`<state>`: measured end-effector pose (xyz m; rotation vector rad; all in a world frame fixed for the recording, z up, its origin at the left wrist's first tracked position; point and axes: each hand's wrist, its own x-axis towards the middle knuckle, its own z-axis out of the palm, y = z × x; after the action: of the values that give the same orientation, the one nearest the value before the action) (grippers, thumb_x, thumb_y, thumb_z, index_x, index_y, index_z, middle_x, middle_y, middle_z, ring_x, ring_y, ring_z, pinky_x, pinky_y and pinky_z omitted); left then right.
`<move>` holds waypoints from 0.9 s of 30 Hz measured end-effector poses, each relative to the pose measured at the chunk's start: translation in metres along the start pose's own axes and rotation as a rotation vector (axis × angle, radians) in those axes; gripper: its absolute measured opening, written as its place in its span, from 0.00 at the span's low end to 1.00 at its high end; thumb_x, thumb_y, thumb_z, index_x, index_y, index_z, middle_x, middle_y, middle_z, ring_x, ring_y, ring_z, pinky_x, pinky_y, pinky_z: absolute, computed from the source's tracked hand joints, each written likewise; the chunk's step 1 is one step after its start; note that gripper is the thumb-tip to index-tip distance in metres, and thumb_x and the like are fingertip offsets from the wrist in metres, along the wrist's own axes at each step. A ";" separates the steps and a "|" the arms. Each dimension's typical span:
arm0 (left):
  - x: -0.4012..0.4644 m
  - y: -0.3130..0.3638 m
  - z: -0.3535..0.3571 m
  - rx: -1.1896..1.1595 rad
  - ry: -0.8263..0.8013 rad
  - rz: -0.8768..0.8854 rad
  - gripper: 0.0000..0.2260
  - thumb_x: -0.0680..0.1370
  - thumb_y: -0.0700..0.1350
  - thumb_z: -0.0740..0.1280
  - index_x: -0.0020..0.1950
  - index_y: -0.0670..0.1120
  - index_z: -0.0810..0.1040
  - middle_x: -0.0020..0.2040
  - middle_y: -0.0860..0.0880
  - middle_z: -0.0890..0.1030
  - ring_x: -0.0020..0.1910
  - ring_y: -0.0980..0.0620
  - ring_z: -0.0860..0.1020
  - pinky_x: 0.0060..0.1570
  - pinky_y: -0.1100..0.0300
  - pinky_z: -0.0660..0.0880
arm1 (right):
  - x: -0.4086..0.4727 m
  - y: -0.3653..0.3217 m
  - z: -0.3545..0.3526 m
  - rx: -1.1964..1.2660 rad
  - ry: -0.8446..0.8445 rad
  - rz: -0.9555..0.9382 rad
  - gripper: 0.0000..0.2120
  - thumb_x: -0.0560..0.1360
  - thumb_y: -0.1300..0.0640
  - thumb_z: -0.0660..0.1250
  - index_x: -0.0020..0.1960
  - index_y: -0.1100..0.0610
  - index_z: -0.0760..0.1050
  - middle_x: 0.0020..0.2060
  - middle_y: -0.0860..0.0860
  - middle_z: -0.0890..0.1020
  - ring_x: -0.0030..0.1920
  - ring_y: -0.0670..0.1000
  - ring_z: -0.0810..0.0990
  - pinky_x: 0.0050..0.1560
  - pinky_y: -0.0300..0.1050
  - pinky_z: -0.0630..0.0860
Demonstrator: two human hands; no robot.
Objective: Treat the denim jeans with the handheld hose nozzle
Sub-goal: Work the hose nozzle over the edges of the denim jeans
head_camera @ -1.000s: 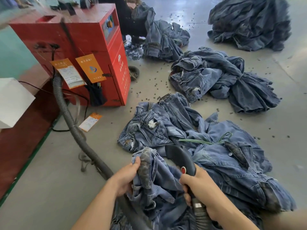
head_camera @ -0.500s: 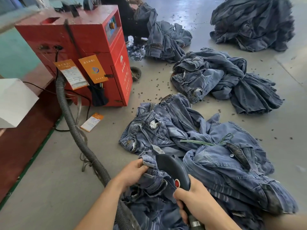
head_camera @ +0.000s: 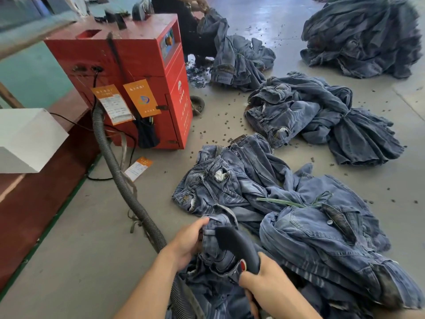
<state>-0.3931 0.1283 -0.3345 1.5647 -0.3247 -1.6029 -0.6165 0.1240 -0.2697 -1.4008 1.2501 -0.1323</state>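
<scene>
Nozzle [head_camera: 236, 246] now lower on jeans [head_camera: 216, 252], left hand [head_camera: 187, 242] still gripping waistband

Red metal cabinet [head_camera: 147, 72] stands on the grey concrete floor [head_camera: 76, 245], upper left. Two orange tags [head_camera: 140, 101] hang on its near face; a third tag [head_camera: 138, 168] lies flat on the floor just beside its base. Black cable [head_camera: 95, 88] runs down from a socket on the cabinet. A dark cloth pouch [head_camera: 147, 134] hangs low on the same face. White box [head_camera: 27, 139] sits on a dark red bench [head_camera: 34, 199] at far left. Small dark pellets [head_camera: 220, 118] lie scattered across the floor right of the cabinet. A coiled dark ring [head_camera: 197, 104] rests near the cabinet's front corner.
</scene>
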 end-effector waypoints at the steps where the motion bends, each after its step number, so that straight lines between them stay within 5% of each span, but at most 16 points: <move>1: -0.002 -0.001 0.001 -0.013 -0.013 0.008 0.20 0.86 0.52 0.60 0.59 0.40 0.85 0.54 0.37 0.86 0.49 0.41 0.85 0.59 0.47 0.79 | 0.002 0.000 -0.001 0.013 0.035 -0.007 0.06 0.71 0.64 0.69 0.46 0.59 0.73 0.26 0.51 0.78 0.23 0.49 0.75 0.28 0.39 0.69; 6: -0.007 -0.004 -0.005 -0.079 -0.053 0.058 0.22 0.87 0.51 0.52 0.64 0.41 0.82 0.57 0.38 0.85 0.54 0.42 0.85 0.55 0.51 0.80 | -0.002 0.004 -0.016 0.151 0.136 0.021 0.06 0.75 0.62 0.66 0.50 0.61 0.71 0.25 0.58 0.79 0.22 0.55 0.75 0.26 0.42 0.70; 11: 0.003 -0.010 -0.005 -0.079 -0.083 0.047 0.30 0.88 0.56 0.45 0.65 0.42 0.83 0.62 0.37 0.83 0.58 0.42 0.84 0.55 0.51 0.80 | -0.003 0.000 0.000 0.011 -0.041 -0.002 0.08 0.71 0.63 0.68 0.49 0.61 0.71 0.26 0.54 0.77 0.23 0.53 0.75 0.26 0.42 0.69; 16: 0.010 -0.015 -0.013 -0.006 -0.023 0.038 0.27 0.86 0.60 0.52 0.69 0.44 0.80 0.65 0.41 0.83 0.67 0.39 0.79 0.74 0.41 0.69 | 0.007 -0.006 0.010 0.100 0.048 -0.014 0.06 0.73 0.65 0.65 0.47 0.60 0.69 0.26 0.56 0.77 0.23 0.56 0.74 0.28 0.47 0.69; 19: 0.013 -0.017 -0.015 0.021 0.015 0.061 0.25 0.84 0.62 0.58 0.68 0.46 0.81 0.64 0.44 0.84 0.66 0.42 0.80 0.74 0.41 0.69 | 0.002 -0.001 0.006 0.117 0.087 -0.017 0.09 0.70 0.62 0.67 0.48 0.60 0.69 0.26 0.56 0.78 0.23 0.55 0.75 0.28 0.45 0.70; 23: 0.014 -0.022 -0.013 0.051 0.009 0.090 0.21 0.84 0.58 0.58 0.64 0.48 0.84 0.62 0.44 0.85 0.65 0.43 0.81 0.70 0.44 0.73 | 0.006 -0.008 0.005 0.144 -0.074 0.010 0.06 0.72 0.63 0.65 0.47 0.58 0.69 0.26 0.55 0.76 0.22 0.54 0.73 0.25 0.43 0.68; 27: 0.010 -0.017 -0.017 0.063 0.002 0.098 0.21 0.86 0.54 0.55 0.59 0.48 0.87 0.57 0.41 0.86 0.59 0.43 0.84 0.65 0.45 0.78 | 0.026 -0.020 -0.011 0.333 0.050 0.050 0.07 0.75 0.68 0.65 0.43 0.59 0.68 0.28 0.57 0.74 0.23 0.53 0.70 0.26 0.44 0.70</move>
<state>-0.3828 0.1380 -0.3563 1.5729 -0.4475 -1.5291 -0.6024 0.0930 -0.2654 -1.0833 1.2387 -0.3279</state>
